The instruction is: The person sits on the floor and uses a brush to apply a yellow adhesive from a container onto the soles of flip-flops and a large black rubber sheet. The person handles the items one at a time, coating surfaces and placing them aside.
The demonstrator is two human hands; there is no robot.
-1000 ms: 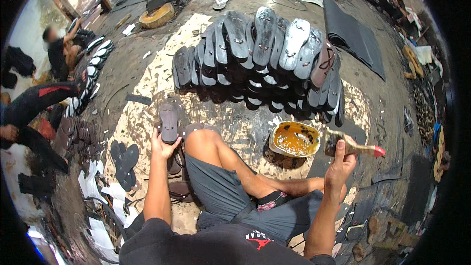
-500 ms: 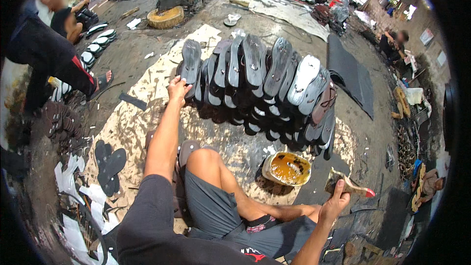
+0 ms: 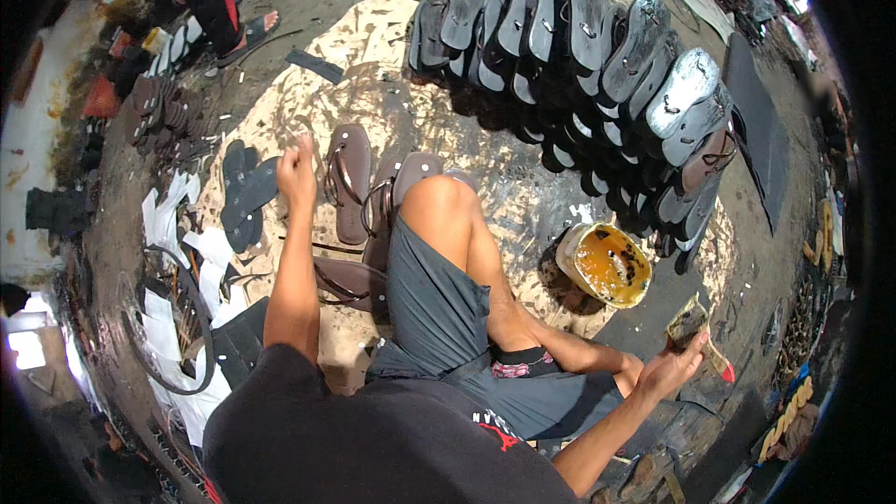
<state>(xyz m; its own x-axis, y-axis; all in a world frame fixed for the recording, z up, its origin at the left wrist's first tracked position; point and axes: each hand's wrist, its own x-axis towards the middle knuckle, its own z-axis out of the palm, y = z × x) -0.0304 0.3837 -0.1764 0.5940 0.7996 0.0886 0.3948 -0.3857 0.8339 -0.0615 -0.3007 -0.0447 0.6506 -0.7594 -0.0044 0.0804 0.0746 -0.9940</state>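
My left hand [image 3: 297,175] is raised beside some brown sandals [image 3: 349,189] on the left. Its fingertips are smeared by motion, and I see nothing held in it. At lower right my right hand [image 3: 676,370] grips a wide paintbrush [image 3: 713,351] with a red-tipped handle; the bristles are coated and point up. Between my leg and the brush stands a pale tub [image 3: 567,266] of amber-brown liquid with dark specks. Ahead, a long pile of dark slippers [image 3: 585,19] leans in rows, a shiny one [image 3: 683,93] near its right end.
Black soles [image 3: 246,194] lie left of my left hand, near white scraps [image 3: 173,219] and a dark hose loop. A stained pale sheet [image 3: 373,56] covers the ground. Another person's leg [image 3: 219,0] stands at upper left. Dark sheet material [image 3: 758,131] lies beyond the pile.
My left hand has come away from the slipper at the pile's left end and back toward the brown sandals. The view has tilted down and left. My right hand keeps the paintbrush.
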